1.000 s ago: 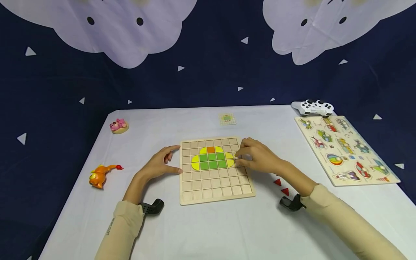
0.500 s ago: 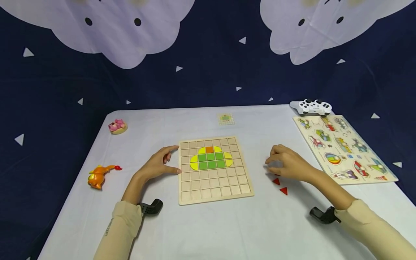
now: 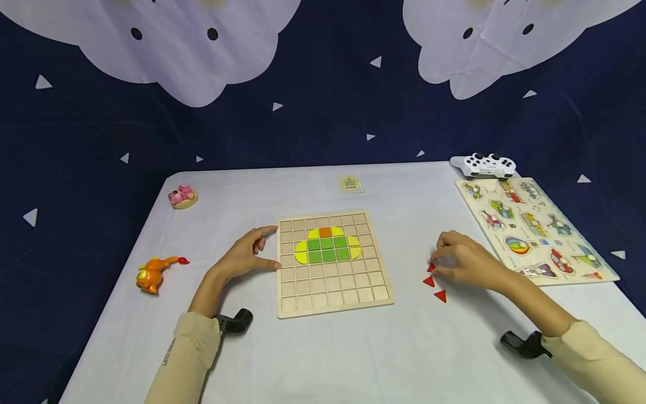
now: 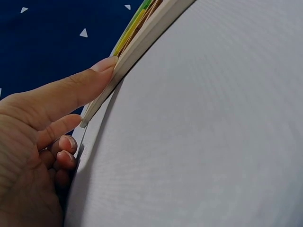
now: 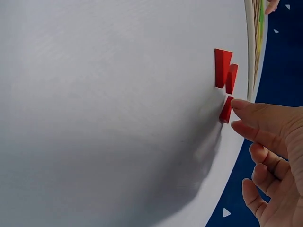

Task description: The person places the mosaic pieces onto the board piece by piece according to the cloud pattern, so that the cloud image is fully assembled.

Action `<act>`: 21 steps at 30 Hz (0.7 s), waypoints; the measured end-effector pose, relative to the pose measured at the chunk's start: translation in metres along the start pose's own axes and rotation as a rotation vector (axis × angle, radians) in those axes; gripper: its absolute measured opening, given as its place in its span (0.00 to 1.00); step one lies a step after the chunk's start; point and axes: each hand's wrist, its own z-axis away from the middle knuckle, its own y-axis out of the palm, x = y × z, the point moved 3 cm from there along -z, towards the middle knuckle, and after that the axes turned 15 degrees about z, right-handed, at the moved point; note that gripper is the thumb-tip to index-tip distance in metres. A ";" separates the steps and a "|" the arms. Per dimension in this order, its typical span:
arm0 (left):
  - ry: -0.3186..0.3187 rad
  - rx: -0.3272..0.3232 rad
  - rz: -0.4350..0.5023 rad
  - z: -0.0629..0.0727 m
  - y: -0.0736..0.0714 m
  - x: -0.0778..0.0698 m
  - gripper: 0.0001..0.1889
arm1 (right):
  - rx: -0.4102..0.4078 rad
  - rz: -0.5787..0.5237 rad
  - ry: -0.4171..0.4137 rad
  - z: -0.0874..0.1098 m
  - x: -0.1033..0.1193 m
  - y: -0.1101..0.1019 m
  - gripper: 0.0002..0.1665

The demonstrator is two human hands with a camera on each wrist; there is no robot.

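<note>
A wooden grid board point(image 3: 330, 287) lies on the white table, bearing green squares point(image 3: 327, 243), an orange square point(image 3: 325, 232) and rounded yellow pieces point(image 3: 301, 253). My left hand point(image 3: 243, 255) steadies its left edge with thumb and forefinger spread apart; in the left wrist view, the thumb point(image 4: 97, 75) touches the board's rim. My right hand point(image 3: 466, 261) is right of the board, at three red triangles point(image 3: 441, 296). Its thumb and forefinger reach the farthest red triangle point(image 5: 226, 110), with a gap between the tips; contact with it is hard to tell.
Behind the board lies a small pattern card point(image 3: 350, 184). A picture puzzle board point(image 3: 537, 230) and a white game controller point(image 3: 484, 166) occupy the right side. An orange toy point(image 3: 153, 275) and a pink figurine point(image 3: 183, 197) stand at the left.
My right hand has moved away from the board's right edge, over to the red triangles on the right. My left hand stays at the board's left edge.
</note>
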 end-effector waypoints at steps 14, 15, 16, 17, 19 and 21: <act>0.004 -0.008 0.005 0.001 0.000 -0.001 0.48 | -0.045 -0.009 -0.037 -0.003 0.002 0.006 0.10; 0.003 -0.007 0.005 0.001 0.000 -0.001 0.48 | -0.048 -0.014 -0.034 -0.005 0.003 0.006 0.10; 0.002 -0.007 0.005 0.001 0.000 -0.001 0.48 | -0.049 -0.019 -0.027 -0.007 0.003 0.007 0.10; 0.003 -0.006 0.005 0.001 0.000 0.000 0.48 | -0.049 -0.025 -0.019 -0.010 0.004 0.007 0.10; 0.000 -0.007 0.006 0.001 0.000 0.000 0.48 | -0.046 -0.041 -0.004 -0.017 0.007 0.008 0.10; -0.003 -0.008 0.008 0.001 0.000 0.001 0.48 | -0.045 -0.059 -0.005 -0.025 0.012 0.009 0.09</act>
